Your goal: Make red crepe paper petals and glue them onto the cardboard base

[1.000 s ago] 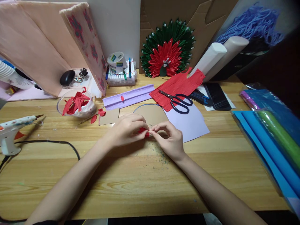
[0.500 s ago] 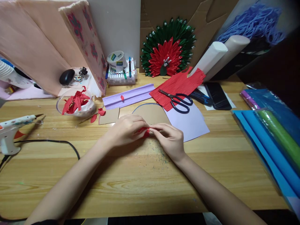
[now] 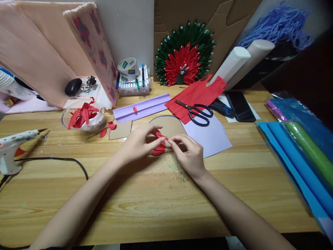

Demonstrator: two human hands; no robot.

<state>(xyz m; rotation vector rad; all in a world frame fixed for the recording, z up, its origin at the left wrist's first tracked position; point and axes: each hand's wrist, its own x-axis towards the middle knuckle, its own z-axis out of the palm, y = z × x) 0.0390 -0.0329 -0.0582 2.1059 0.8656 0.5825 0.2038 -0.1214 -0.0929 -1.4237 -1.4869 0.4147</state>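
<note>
Over the middle of the table, my right hand (image 3: 189, 151) pinches the narrow end of a red crepe paper petal (image 3: 159, 134) between thumb and fingertips. My left hand (image 3: 142, 140) is at the petal's wider part, its thumb against the petal and the index finger raised a little apart. Beneath the hands is a rounded piece of cardboard (image 3: 169, 125) with a blue line along its curved edge. More red petals (image 3: 159, 149) show at its lower edge, partly hidden by my left hand.
Scissors (image 3: 199, 114) lie on red crepe paper (image 3: 194, 95), beside lilac paper (image 3: 213, 139). A clear bowl (image 3: 65, 118) of red scraps stands left, near loose petals (image 3: 103, 133). A glue gun (image 3: 13, 149) with its cord lies far left. Wrapped blue paper (image 3: 291, 152) lines the right.
My left fingers have spread apart, uncovering more of the red petal and the petals below. My right hand keeps its pinch and has hardly moved.
</note>
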